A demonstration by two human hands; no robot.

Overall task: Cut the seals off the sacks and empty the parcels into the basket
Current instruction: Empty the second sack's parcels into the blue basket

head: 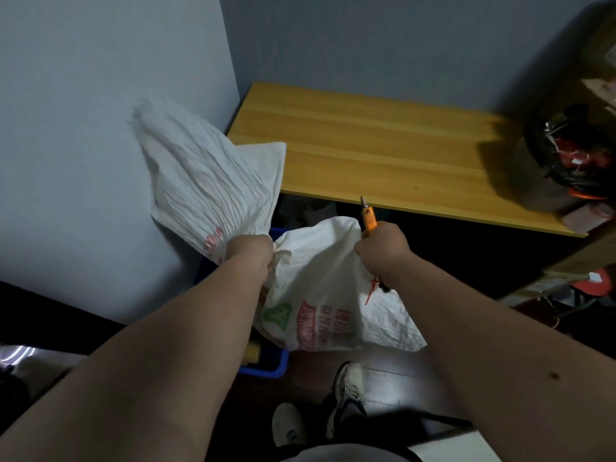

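Sack is white woven, with red and green print, held up over the blue basket, which shows only at its near corner and a strip of its far rim. Your left hand grips a bunched fold of the sack at its upper left; fingers are curled tight into the cloth. Beyond that fist, crumpled white cloth fans up and away from the basket, toward the wall; you cannot tell from this view whether it is the same sack or a 2nd one.

Your right hand is closed around an orange-handled cutter, tip pointing up and away from you, just short of the table edge. The same hand sits against the sack's upper right; whether it also pinches the cloth, you cannot tell. A red tie hangs just under that wrist, lying on the sack.

Inside the basket, below the sack, 1 yellow-brown object shows; too hidden to identify.

Table stands beyond the basket, wooden top. At its far right end, well apart from the basket, sits a bin lined with a dark bag holding red scraps. Your 2 shoes stand on the dark floor, near the basket's near corner.
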